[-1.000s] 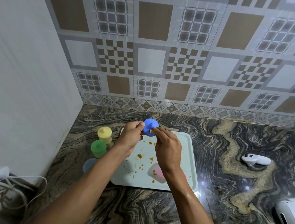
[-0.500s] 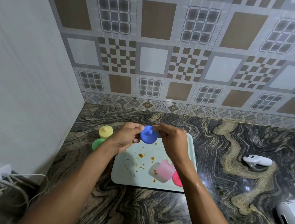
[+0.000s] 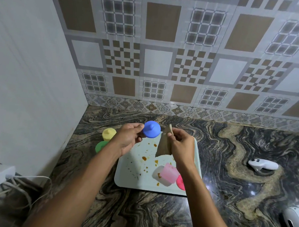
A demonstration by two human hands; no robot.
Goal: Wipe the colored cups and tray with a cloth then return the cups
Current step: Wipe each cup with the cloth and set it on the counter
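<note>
A dark countertop (image 3: 152, 216) with swirling tan veins meets two walls at its far left corner. The back wall (image 3: 189, 52) is tiled in brown, grey and white squares and checks, with a floral border strip (image 3: 219, 115) along its foot. The side wall (image 3: 20, 61) is plain white.

Both forearms bare all the way to the frame edge; left hand (image 3: 127, 141) and right hand (image 3: 182, 149) bare too.

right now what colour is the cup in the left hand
Blue; the cup shows best in the head view.
</note>
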